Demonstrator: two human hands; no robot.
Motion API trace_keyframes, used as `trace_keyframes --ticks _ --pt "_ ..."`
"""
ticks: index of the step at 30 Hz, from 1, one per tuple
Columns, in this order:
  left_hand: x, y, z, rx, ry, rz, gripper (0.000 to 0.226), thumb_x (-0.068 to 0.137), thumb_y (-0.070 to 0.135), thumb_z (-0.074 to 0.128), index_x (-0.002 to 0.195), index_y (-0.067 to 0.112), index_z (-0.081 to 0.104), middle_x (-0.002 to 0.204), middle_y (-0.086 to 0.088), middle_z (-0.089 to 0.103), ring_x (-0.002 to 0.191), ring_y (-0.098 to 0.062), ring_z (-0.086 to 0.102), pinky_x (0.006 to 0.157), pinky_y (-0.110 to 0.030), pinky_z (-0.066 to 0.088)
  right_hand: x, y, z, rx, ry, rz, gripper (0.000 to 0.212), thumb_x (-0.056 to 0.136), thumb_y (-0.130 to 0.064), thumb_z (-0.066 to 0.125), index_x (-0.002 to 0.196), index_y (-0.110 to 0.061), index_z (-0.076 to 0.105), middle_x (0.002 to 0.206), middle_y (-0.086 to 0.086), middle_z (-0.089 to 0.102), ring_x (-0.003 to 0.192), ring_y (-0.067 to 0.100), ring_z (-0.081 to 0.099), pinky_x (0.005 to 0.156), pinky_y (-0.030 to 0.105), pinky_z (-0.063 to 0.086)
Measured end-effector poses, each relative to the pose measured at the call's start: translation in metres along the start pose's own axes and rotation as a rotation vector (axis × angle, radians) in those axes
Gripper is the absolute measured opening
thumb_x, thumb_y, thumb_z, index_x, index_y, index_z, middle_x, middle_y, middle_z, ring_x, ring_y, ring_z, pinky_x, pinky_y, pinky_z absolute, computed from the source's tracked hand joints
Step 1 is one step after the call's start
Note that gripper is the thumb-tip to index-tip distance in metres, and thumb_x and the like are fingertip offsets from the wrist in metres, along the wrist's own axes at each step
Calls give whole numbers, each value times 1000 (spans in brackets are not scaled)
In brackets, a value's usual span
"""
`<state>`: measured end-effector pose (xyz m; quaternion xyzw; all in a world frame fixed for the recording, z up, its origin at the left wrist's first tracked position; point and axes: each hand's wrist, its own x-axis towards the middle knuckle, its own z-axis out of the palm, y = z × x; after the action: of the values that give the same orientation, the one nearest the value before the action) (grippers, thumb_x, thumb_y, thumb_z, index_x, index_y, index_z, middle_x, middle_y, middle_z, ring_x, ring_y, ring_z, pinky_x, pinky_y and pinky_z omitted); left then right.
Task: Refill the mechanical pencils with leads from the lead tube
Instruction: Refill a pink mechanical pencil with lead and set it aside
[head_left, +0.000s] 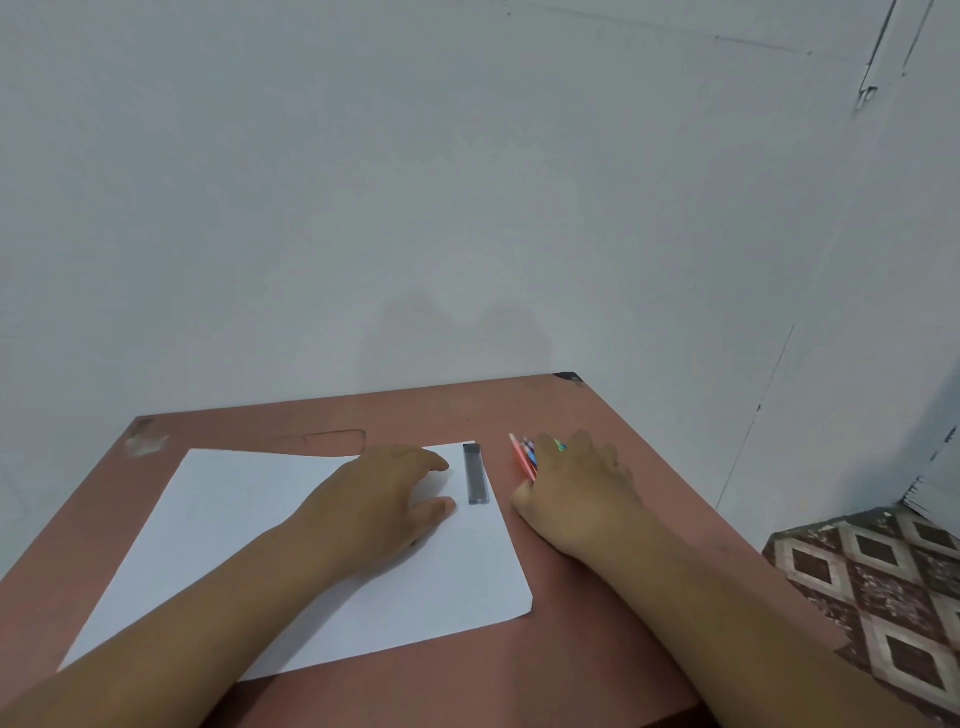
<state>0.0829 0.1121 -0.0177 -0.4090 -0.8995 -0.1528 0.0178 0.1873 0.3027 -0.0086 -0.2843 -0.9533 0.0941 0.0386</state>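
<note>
Hands on a reddish table (597, 649): left hand (382, 501) flat on white paper (218, 525) beside the lead tube (477, 474), grip wide; right hand (576, 493) covering coloured pencils (523, 454), grip unclear.

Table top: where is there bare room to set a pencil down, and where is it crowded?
Free: the white sheet left of the left hand, and the bare table between the sheet's near right corner and the right forearm. Crowded: the far right, where lead tube, pencils and right hand bunch.
</note>
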Motion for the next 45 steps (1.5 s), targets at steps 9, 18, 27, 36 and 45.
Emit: trace_keyframes --ticks 9,18,27,36,45 --pt "1 -8 0 -31 -17 -45 48 94 61 50 139 44 43 147 26 39 137 0 33 99 -26 36 5 -5 -2 41 -48 -38 49 94 -24 42 142 -21 35 128 12 39 112 36 46 89 38 41" --pt "0 -17 -9 -62 -32 -103 47 92 65 50 135 47 46 139 25 44 132 -3 37 97 -29 37 17 -6 2 47 -51 -22 47 93 -15 44 139 -23 38 126 11 40 93 30 42 75 33 41" --pt "-15 -34 -23 -52 -36 -144 42 94 63 48 133 47 48 124 31 37 128 -2 42 91 -25 34 26 -3 4 119 -2 -66 48 88 -11 50 132 -26 41 105 7 47 78 24 55 56 30 39" --pt "-31 -46 -24 -71 -28 -148 37 93 63 51 125 45 54 125 31 46 116 3 46 92 -24 40 18 -8 3 219 39 -164 68 85 -5 48 143 -38 35 92 1 53 72 19 57 60 32 45" --pt "-35 -52 -25 -60 -35 -129 42 93 65 48 130 46 51 128 32 42 120 3 43 91 -24 37 8 -23 2 290 23 -222 79 80 -5 51 146 -43 30 117 -2 61 87 18 63 71 34 55"
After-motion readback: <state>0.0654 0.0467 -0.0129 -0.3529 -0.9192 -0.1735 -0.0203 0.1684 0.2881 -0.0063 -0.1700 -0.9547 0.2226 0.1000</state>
